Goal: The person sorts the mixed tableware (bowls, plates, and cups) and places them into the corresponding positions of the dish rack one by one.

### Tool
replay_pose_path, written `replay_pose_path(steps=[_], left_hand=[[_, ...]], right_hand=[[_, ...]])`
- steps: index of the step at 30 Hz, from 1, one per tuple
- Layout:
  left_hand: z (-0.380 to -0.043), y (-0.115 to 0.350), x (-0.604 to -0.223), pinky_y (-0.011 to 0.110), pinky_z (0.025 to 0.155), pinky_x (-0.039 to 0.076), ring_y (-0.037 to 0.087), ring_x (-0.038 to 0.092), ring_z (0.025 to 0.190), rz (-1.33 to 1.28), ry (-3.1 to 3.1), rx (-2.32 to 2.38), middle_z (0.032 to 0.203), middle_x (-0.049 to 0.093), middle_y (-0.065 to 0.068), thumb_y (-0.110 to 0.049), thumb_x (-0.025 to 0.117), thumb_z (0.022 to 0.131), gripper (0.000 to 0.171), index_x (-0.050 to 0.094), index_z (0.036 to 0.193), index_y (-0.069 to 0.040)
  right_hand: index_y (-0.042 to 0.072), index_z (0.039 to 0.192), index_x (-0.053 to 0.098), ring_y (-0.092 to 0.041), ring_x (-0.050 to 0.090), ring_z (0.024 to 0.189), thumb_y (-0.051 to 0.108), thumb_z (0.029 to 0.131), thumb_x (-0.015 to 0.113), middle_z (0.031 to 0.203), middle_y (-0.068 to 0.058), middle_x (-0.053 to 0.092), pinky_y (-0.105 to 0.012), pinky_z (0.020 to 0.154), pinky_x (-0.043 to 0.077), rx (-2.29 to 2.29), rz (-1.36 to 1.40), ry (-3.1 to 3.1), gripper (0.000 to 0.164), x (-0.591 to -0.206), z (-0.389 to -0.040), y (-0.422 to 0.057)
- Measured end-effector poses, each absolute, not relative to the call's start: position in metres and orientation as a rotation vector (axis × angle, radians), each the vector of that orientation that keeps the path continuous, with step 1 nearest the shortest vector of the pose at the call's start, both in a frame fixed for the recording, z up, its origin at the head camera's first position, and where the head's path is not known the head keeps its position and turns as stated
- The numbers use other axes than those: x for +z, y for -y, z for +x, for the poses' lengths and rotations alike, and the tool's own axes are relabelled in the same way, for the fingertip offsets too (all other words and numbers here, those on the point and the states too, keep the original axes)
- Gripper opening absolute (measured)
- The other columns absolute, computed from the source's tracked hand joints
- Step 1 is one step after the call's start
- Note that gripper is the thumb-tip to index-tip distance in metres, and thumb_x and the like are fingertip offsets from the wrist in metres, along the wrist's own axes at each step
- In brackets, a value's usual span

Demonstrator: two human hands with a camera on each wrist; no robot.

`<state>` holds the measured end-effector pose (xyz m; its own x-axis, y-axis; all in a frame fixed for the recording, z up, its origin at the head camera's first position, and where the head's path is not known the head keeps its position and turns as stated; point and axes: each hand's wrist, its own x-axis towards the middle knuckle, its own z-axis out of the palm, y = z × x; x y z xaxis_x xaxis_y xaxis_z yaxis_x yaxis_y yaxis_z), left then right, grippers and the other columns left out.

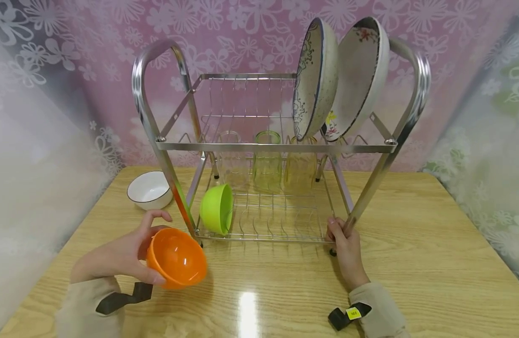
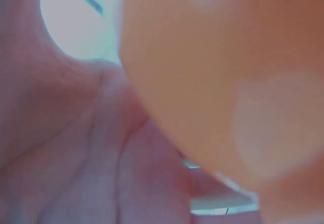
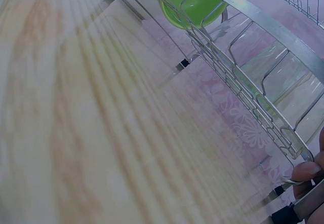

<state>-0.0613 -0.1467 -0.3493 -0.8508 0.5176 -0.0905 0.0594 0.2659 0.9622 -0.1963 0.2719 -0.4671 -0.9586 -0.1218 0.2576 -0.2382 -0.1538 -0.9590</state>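
Note:
My left hand [image 1: 134,249] grips an orange bowl [image 1: 179,258] by its side, thumb at the near rim, with the bowl tilted so its inside faces the head camera. In the left wrist view the orange bowl [image 2: 217,82] lies blurred against the palm. My right hand [image 1: 345,249] holds the front right leg of a metal dish rack [image 1: 276,147] low down, near the bottom shelf corner; fingertips [image 3: 307,171] show at that corner in the right wrist view. A green bowl [image 1: 216,210] stands on its side at the left end of the lower shelf.
Two large patterned bowls, a blue-rimmed one [image 1: 327,84] and a dark-rimmed one [image 1: 369,89], stand on edge on the upper shelf. Three glasses, including a green one [image 1: 267,164], stand toward the rack's back. A white bowl [image 1: 150,190] sits on the wooden table [image 1: 411,263], left of the rack.

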Motion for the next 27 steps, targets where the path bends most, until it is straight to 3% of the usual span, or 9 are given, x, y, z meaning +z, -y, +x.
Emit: replay_pose_path(steps=[4, 10, 17, 22, 27], left_hand=[[-0.069, 0.126, -0.343, 0.035, 0.088, 0.053, 0.026, 0.059, 0.111, 0.631, -2.205, 1.508, 0.128, 0.049, 0.024, -0.009, 0.084, 0.073, 0.092, 0.01, 0.129, -0.008], [-0.081, 0.087, -0.335, 0.038, 0.091, 0.052, 0.027, 0.056, 0.115, 0.762, -2.265, 1.505, 0.13, 0.051, 0.014, -0.01, 0.088, 0.068, 0.095, 0.017, 0.13, -0.01], [-0.088, 0.054, -0.33, 0.038, 0.093, 0.05, 0.025, 0.053, 0.119, 0.733, -2.623, 1.499, 0.134, 0.047, 0.009, -0.02, 0.093, 0.061, 0.105, 0.021, 0.137, -0.011], [-0.094, 0.037, -0.328, 0.046, 0.099, 0.046, 0.028, 0.044, 0.128, 0.813, -2.959, 1.378, 0.145, 0.036, 0.012, -0.009, 0.095, 0.055, 0.113, 0.023, 0.143, -0.005], [-0.104, 0.018, -0.333, 0.05, 0.103, 0.04, 0.033, 0.032, 0.137, 0.897, -3.294, 0.996, 0.151, 0.03, 0.013, 0.001, 0.094, 0.048, 0.112, 0.033, 0.142, -0.006]], right_hand=[[0.0, 0.068, 0.033, -0.019, 0.021, 0.048, 0.022, 0.103, 0.047, 0.055, -0.002, 0.028, -0.036, 0.045, 0.016, 2.278, 0.396, 2.007, 0.045, -0.467, -0.196, -0.273], [0.0, 0.068, 0.032, -0.015, 0.021, 0.047, 0.021, 0.103, 0.048, 0.055, 0.0, 0.029, -0.036, 0.044, 0.016, 2.291, 0.399, 1.989, 0.044, -0.467, -0.195, -0.274], [-0.001, 0.069, 0.033, -0.018, 0.021, 0.049, 0.023, 0.103, 0.048, 0.056, -0.002, 0.028, -0.035, 0.045, 0.017, 2.285, 0.41, 1.996, 0.044, -0.466, -0.195, -0.273], [-0.001, 0.069, 0.033, -0.018, 0.02, 0.048, 0.023, 0.103, 0.048, 0.056, -0.001, 0.028, -0.033, 0.044, 0.017, 2.283, 0.418, 1.998, 0.044, -0.466, -0.195, -0.272], [-0.001, 0.069, 0.032, -0.017, 0.02, 0.048, 0.023, 0.103, 0.048, 0.055, -0.001, 0.028, -0.035, 0.044, 0.016, 2.287, 0.428, 1.988, 0.045, -0.467, -0.196, -0.271]])
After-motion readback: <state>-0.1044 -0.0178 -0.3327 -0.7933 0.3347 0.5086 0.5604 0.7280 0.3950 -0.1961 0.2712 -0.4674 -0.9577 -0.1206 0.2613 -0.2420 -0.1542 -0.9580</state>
